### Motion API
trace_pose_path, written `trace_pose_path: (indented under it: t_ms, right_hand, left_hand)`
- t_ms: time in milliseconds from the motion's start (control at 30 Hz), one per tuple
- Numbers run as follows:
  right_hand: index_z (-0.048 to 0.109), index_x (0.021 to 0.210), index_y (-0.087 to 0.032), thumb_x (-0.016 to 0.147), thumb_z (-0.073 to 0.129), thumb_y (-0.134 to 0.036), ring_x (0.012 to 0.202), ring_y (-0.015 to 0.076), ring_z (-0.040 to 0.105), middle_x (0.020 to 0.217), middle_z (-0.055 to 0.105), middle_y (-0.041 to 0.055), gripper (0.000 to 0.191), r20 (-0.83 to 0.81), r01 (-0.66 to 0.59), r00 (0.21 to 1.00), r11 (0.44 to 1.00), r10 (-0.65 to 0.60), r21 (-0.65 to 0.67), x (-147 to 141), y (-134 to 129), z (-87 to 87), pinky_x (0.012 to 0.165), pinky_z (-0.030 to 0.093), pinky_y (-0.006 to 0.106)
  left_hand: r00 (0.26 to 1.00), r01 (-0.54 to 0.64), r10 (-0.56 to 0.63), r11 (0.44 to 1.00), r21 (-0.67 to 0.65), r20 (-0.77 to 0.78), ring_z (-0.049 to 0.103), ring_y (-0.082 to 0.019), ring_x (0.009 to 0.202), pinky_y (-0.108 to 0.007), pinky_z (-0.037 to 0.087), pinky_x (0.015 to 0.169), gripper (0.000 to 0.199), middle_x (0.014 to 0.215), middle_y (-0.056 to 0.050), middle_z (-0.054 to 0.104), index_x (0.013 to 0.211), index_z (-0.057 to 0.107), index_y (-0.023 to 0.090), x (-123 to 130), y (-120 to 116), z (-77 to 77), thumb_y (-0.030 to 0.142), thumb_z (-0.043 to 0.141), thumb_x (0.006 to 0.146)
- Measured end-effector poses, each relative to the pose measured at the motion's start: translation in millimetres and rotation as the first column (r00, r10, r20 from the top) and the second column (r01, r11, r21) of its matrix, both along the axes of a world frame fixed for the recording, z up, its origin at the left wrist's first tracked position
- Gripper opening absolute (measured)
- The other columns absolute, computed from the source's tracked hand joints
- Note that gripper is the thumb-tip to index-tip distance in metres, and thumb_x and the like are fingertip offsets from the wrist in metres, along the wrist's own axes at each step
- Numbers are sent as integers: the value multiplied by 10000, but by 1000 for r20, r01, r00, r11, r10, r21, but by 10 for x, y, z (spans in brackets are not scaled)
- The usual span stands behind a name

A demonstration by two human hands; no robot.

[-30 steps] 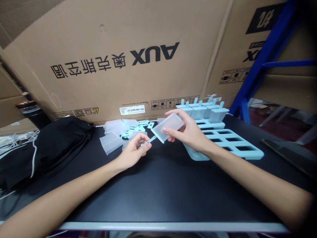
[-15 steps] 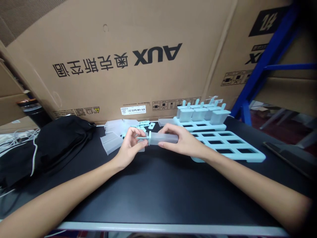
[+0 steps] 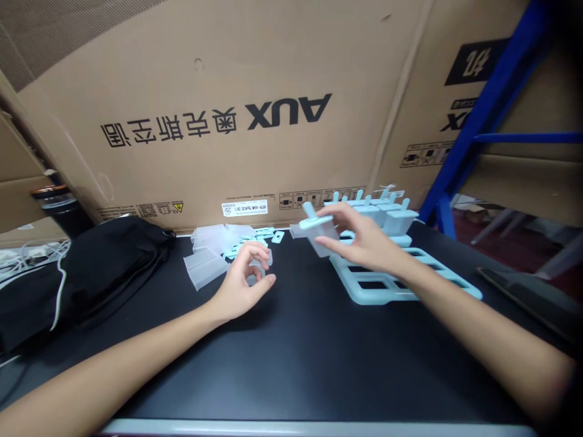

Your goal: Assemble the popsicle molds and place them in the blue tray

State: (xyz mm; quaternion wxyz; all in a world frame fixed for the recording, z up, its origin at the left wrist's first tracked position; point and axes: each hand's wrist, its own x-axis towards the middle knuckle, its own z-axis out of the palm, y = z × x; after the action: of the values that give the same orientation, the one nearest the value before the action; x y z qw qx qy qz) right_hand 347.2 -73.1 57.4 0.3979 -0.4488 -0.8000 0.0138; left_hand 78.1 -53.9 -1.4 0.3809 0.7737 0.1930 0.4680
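An ice pop mould (image 3: 320,235), a clear cup with a light-blue stick lid on top, is gripped by my right hand (image 3: 353,237), slightly tilted with its stick up. Beneath that hand lies a light-blue rack (image 3: 364,295) with rectangular holes. Behind it, a second rack holds several lidded moulds (image 3: 398,223) upright. My left hand (image 3: 248,276) hovers over the table, fingers curled but apart, with nothing visible in it. Near its fingers are loose clear cups (image 3: 204,267) and a pile of light-blue stick lids (image 3: 248,237).
A black bag (image 3: 122,261) with cables beside it lies on the left, in front of a dark bottle (image 3: 64,209). The large cardboard box (image 3: 218,67) walls off the back. A dark flat object (image 3: 523,300) and a blue metal frame (image 3: 473,139) are at the right.
My left hand has let go of the mould's stick. My right hand has carried the mould rightward and turned it from lying sideways to nearly upright.
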Motion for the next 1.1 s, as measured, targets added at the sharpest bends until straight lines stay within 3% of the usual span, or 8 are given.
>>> trace_pose_path:
  t_ms: [133,233,333,500,667,933,1100]
  right_hand:
    - [525,1049,-245,864,580,-435,686,194,523,825,579,39,271,181,284,939,956,-294,77,487,82,120,677,421,349]
    - [499,1004,-223,886,540,-380,651,197,527,722,551,30,200,272,379,885,924,-377,47,810,129,120,676,398,342]
    - [464,985,-213,891,516,-352,722,224,582,812,611,74,175,336,428,852,904,-402,-4,1027,161,84,706,405,348]
    - [442,1063,-191,918,441,-352,856,283,627,963,640,152,216,369,463,834,884,-411,-62,1182,190,53,789,424,380]
    - [440,1055,-201,906,421,-320,893,314,625,960,647,164,191,368,457,840,886,-399,-82,1237,204,57,804,427,406]
    - [486,994,-243,880,475,-323,692,252,576,774,616,86,140,313,424,873,899,-374,-108,1312,144,75,666,416,376]
    - [536,995,-214,865,459,-291,813,265,584,1037,597,167,170,310,410,876,909,-370,-72,1303,197,51,801,451,414]
  left_hand:
    - [956,37,46,961,276,-289,532,-157,878,-260,469,686,89,1058,-74,512,939,499,198,-19,-45,33,139,528,878]
    - [832,230,100,833,503,-546,558,-177,904,-286,460,725,124,1074,-79,560,957,523,199,-23,-94,67,118,478,875]
    - [731,360,146,747,559,-667,573,-180,937,-277,446,720,134,1090,-64,589,966,533,207,-22,-119,95,132,448,894]
    - [727,338,126,790,511,-675,580,-166,943,-252,439,696,133,1067,-56,582,957,533,206,-26,-107,113,128,443,897]
    - [717,349,119,792,501,-687,579,-172,940,-259,436,701,139,1059,-56,588,953,540,207,-24,-100,108,126,446,888]
    - [715,362,107,790,496,-691,580,-182,948,-264,442,724,153,1046,-65,593,962,539,208,-22,-96,114,124,434,890]
    - [714,365,99,792,490,-693,576,-177,957,-260,449,743,147,1050,-62,590,959,538,206,-24,-97,113,119,443,887]
